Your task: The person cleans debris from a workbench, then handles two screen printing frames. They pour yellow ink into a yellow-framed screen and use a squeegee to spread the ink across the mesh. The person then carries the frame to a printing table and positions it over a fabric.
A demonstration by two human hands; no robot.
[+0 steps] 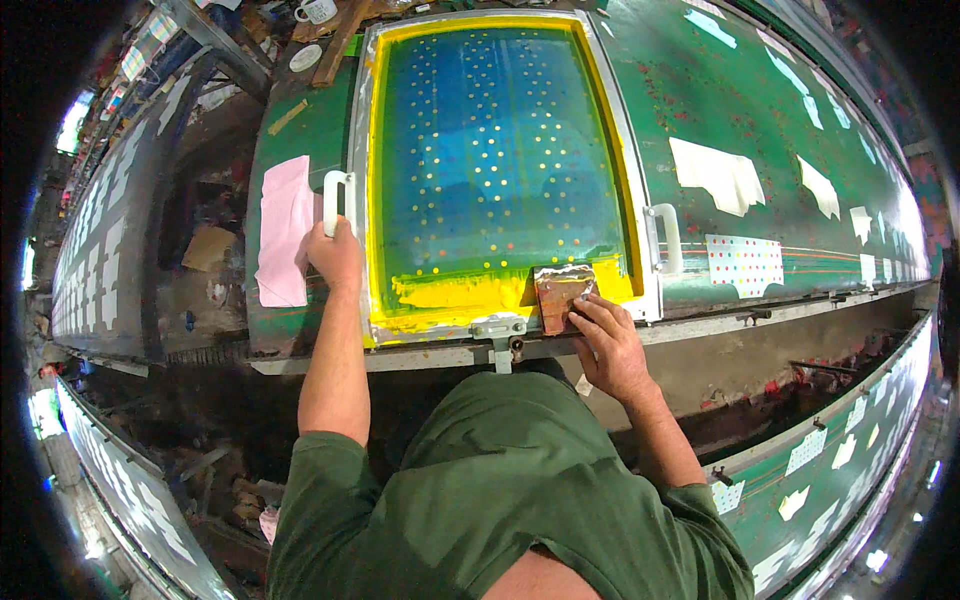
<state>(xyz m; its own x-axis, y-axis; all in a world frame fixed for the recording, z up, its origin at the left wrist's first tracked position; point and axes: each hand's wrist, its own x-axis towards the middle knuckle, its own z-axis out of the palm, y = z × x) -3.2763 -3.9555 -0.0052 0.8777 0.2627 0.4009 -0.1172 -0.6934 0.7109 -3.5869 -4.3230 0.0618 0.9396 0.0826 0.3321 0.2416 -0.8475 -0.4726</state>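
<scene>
A screen printing frame (650,240) lies across the green table, its blue mesh (490,150) dotted with small pale spots and bordered in yellow. My left hand (335,255) is closed around the white handle (331,205) on the frame's left side. A brown wooden squeegee (556,305) stands at the frame's near right corner, and my right hand (608,342) grips its right edge with the fingers. Yellow ink (455,292) lies in a thick band along the near end of the mesh, left of the squeegee. Part of my right thumb is hidden.
Pink fabric (285,230) lies left of the frame. To the right are a second white handle (667,238), a dotted fabric piece (745,265) and a cream piece (715,175). A metal rail (700,322) with a clamp (498,330) edges the table; a mug (317,11) stands far left.
</scene>
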